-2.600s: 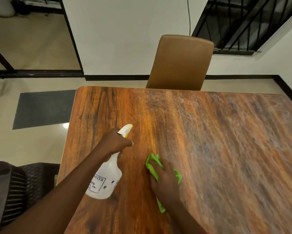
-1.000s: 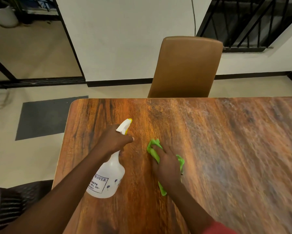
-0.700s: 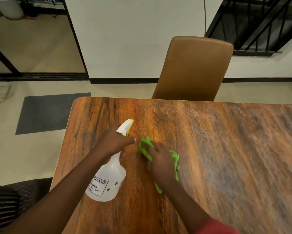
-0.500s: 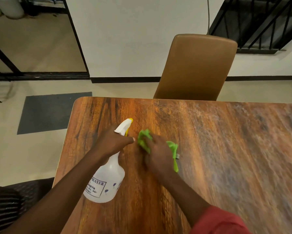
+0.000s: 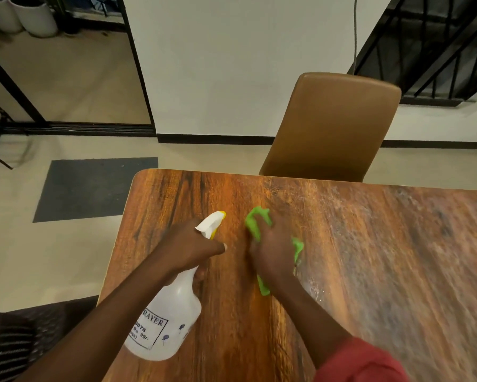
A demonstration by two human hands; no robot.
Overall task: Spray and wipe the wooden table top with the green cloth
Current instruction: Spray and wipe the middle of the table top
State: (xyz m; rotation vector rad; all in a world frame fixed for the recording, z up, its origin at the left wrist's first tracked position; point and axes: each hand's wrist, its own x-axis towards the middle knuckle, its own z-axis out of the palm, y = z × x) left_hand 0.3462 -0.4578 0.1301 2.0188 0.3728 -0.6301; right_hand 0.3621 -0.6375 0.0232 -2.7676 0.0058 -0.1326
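Wears a red sleeve point(image 5: 361, 362) on the right arm; bares both forearms, left hand point(image 5: 193, 244) and right hand point(image 5: 270, 252).

One wooden table point(image 5: 369, 257), one spray bottle point(image 5: 171, 321), one green cloth point(image 5: 255, 221), one brown chair point(image 5: 331, 128), one grey floor mat point(image 5: 93, 186), two white plant pots point(image 5: 37, 16) point(image 5: 0, 12).
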